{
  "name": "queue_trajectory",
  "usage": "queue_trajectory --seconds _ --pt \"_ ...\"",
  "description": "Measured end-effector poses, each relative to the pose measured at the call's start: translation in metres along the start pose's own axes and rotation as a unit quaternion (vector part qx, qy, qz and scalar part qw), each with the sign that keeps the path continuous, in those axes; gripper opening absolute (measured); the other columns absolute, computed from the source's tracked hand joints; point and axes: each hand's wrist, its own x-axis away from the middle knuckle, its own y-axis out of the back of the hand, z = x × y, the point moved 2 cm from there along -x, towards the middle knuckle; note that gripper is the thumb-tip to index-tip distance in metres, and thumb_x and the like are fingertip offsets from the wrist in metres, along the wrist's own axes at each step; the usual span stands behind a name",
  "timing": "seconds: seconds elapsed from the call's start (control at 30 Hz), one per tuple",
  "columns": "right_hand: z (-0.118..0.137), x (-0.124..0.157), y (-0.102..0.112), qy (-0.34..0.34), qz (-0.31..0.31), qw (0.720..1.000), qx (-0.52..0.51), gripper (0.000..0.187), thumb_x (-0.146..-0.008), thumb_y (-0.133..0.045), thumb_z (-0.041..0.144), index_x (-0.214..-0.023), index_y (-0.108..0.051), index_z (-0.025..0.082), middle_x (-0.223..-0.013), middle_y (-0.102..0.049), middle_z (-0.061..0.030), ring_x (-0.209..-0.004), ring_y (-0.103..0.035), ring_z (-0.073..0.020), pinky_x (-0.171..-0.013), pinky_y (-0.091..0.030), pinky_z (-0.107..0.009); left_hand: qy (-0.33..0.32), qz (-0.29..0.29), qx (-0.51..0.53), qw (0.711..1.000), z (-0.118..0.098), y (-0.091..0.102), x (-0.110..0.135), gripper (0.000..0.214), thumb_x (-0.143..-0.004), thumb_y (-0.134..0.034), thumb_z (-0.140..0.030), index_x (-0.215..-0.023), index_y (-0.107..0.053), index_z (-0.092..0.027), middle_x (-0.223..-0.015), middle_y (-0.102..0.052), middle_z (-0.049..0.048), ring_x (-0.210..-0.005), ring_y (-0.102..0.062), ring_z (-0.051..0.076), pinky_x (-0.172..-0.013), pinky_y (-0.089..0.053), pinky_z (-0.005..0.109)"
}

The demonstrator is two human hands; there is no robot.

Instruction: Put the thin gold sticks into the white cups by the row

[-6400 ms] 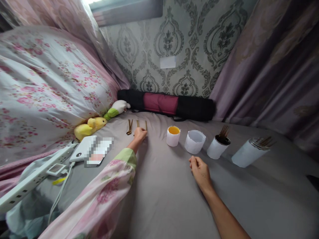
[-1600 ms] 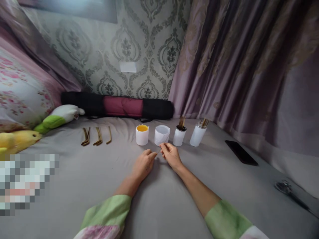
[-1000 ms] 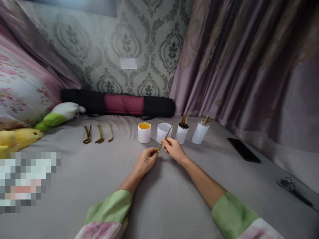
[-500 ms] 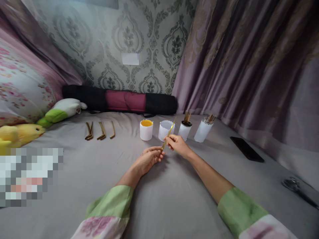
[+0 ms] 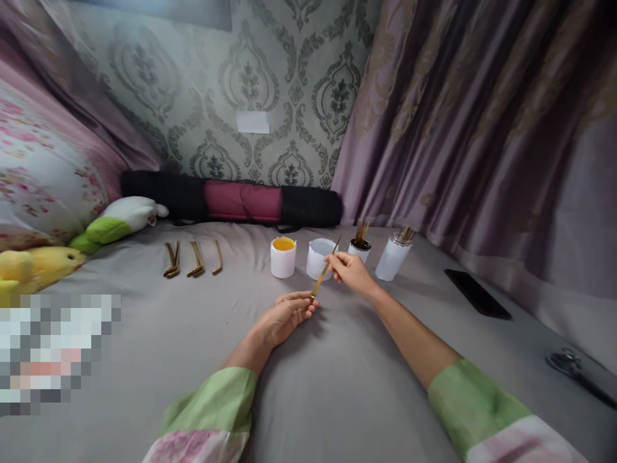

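Observation:
My right hand (image 5: 350,272) pinches the upper part of a thin golden stick (image 5: 324,272), which slants down to the left. The stick's lower end rests between the fingertips of my left hand (image 5: 285,316), which lies on the grey sheet (image 5: 337,386) with fingers curled round that end. Just behind the hands stand a white cup of yellow liquid (image 5: 283,256), an empty white cup (image 5: 320,257), a dark-rimmed cup holding sticks (image 5: 359,247) and a tilted white jar with sticks (image 5: 394,254).
Three groups of bent golden sticks (image 5: 195,258) lie at the left. Soft toys (image 5: 118,218) and a floral quilt (image 5: 38,186) fill the far left. A black and maroon roll (image 5: 231,199) lines the wall. A dark phone (image 5: 477,293) and scissors (image 5: 573,366) lie at the right.
Both hands met in front of the cups and raised a golden stick. In the last half second my right hand slid up the stick toward the cups.

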Motion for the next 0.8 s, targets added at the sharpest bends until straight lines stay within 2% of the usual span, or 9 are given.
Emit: queue_trajectory --seconds 0.13,0.27,0.53,0.8 --pt "0.012 -0.011 0.014 0.008 -0.062 0.998 -0.008 0.033 -0.076 -0.051 0.045 -0.079 -0.061 0.014 -0.060 -0.052 0.0011 -0.042 -0.042 -0.0055 -0.035 -0.032 -0.017 0.003 0.009 0.000 1.000 0.000 0.001 0.000 0.020 -0.074 -0.054 0.000 -0.092 -0.059 -0.006 -0.083 -0.064 0.0129 -0.064 -0.059 0.009 -0.061 -0.049 0.018" --pt "0.022 -0.016 0.024 0.018 -0.098 0.995 -0.009 0.032 -0.075 -0.053 0.044 -0.077 -0.061 0.014 -0.060 -0.054 0.0001 -0.041 -0.042 -0.0054 -0.034 -0.031 -0.018 0.007 0.007 -0.001 1.000 0.000 0.003 0.000 0.019 -0.074 -0.054 0.000 -0.092 -0.059 -0.006 -0.084 -0.064 0.0131 -0.064 -0.059 0.009 -0.062 -0.049 0.019" --pt "0.029 -0.018 0.037 0.010 -0.109 0.994 -0.007 0.027 -0.076 -0.055 0.039 -0.073 -0.059 0.013 -0.060 -0.056 -0.0010 -0.041 -0.044 -0.0046 -0.034 -0.031 -0.016 0.013 0.002 0.008 1.000 -0.003 0.002 0.001 0.012 -0.077 -0.053 -0.004 -0.086 -0.060 -0.006 -0.082 -0.064 0.0121 -0.063 -0.059 0.009 -0.061 -0.049 0.018" --pt "0.054 -0.024 0.087 -0.008 -0.186 0.982 -0.020 0.019 -0.080 -0.055 0.029 -0.071 -0.059 0.012 -0.059 -0.056 -0.0005 -0.040 -0.044 -0.0031 -0.034 -0.031 -0.014 0.024 -0.015 0.069 0.997 -0.005 0.013 -0.003 0.011 -0.075 -0.059 -0.011 -0.086 -0.062 -0.008 -0.077 -0.062 0.0055 -0.063 -0.057 0.006 -0.058 -0.048 0.015"
